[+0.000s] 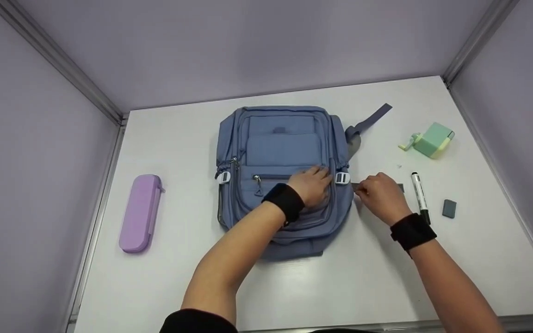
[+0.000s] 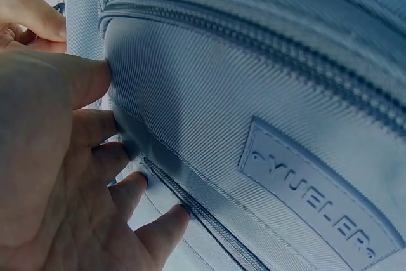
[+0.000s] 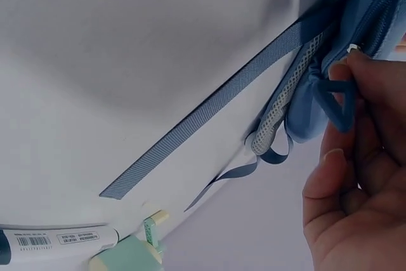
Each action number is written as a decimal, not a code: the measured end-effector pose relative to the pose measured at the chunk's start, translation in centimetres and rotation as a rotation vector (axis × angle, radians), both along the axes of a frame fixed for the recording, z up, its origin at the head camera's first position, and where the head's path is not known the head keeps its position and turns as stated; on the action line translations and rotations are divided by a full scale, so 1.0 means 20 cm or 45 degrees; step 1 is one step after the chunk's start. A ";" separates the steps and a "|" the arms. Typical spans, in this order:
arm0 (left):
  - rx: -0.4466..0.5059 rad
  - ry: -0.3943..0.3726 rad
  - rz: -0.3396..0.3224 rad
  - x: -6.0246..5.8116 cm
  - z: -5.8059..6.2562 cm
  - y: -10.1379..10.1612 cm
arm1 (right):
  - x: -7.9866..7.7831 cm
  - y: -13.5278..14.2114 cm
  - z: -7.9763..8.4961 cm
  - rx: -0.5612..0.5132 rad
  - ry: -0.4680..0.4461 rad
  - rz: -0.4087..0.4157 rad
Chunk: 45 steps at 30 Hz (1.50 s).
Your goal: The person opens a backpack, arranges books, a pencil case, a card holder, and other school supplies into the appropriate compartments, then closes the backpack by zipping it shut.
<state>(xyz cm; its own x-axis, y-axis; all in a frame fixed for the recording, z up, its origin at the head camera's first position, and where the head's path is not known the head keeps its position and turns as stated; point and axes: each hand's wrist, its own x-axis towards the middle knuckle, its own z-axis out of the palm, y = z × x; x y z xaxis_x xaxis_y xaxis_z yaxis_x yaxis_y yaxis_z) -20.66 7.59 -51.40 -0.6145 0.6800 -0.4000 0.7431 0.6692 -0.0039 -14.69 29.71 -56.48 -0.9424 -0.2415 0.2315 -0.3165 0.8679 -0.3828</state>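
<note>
A blue backpack point(image 1: 282, 148) lies front up in the middle of the table. My left hand point(image 1: 312, 186) rests on its front, fingers spread across the cloth beside the small pocket zipper point(image 1: 273, 177). In the left wrist view, the fingertips press near a zipper, and a YUELER label point(image 2: 311, 195) shows to their right. At the bag's right side, my right hand point(image 1: 381, 196) pinches a zipper. In the right wrist view, thumb and forefinger grip its slider, with the blue triangular zipper pull point(image 3: 336, 103) hanging from them.
A purple pencil case point(image 1: 140, 213) lies at the left. To the right are a green pencil sharpener with a crank point(image 1: 434, 140), a white marker point(image 1: 419, 194) and a dark grey block point(image 1: 449, 208). Straps point(image 1: 373, 120) trail from the bag's right side. Walls enclose the table's back and sides.
</note>
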 end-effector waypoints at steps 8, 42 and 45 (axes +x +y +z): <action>-0.035 -0.027 0.026 0.00 0.00 0.00 | 0.02 -0.01 0.04 0.015 -0.146 0.061; 0.010 -0.030 -0.174 0.28 0.02 -0.05 | 0.10 -0.02 -0.01 0.052 -0.016 0.087; 0.016 -0.075 -0.161 0.26 0.03 -0.05 | 0.11 -0.03 0.01 0.066 -0.031 0.105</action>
<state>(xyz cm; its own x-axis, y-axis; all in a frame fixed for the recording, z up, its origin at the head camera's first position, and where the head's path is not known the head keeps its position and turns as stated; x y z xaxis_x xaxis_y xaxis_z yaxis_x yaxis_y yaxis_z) -15.43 6.68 -50.89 -0.4990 0.7557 -0.4242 0.8203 0.5697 0.0500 -12.39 29.12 -56.30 -0.9239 -0.3295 0.1944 -0.3789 0.8581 -0.3466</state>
